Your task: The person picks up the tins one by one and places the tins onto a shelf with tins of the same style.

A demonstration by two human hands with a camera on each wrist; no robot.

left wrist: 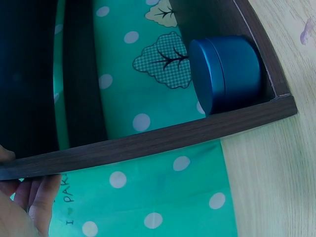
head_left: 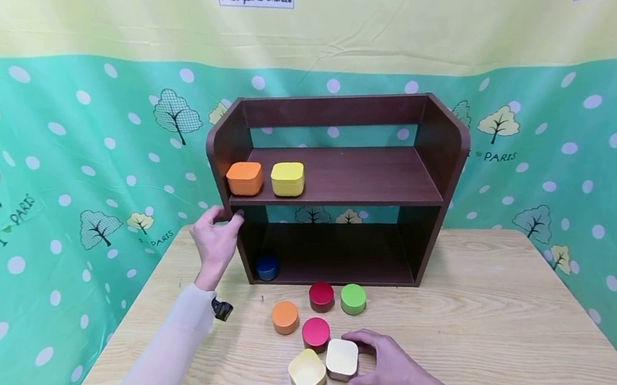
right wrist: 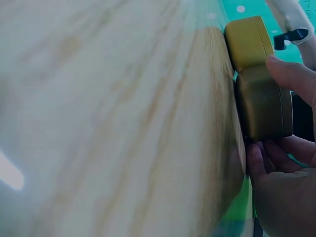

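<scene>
My left hand (head_left: 216,233) grips the left side panel of a dark brown two-tier shelf (head_left: 341,199), thumb inside and fingers outside. In the left wrist view a round blue tin (left wrist: 227,74) sits in the shelf's lower corner. On the table, my right hand (head_left: 388,367) holds a cream square tin (head_left: 342,358) between thumb and fingers. A pale yellow square tin (head_left: 307,373) stands close beside it. In the right wrist view the held tin looks dark olive, with the thumb (right wrist: 294,76) at its lid edge.
On the upper shelf board stand an orange square tin (head_left: 244,179) and a yellow one (head_left: 288,180). Round tins stand in front of the shelf: red (head_left: 322,297), green (head_left: 353,299), orange (head_left: 285,317) and pink-red (head_left: 315,333). A patterned curtain (head_left: 92,151) hangs behind the wooden table (head_left: 498,325).
</scene>
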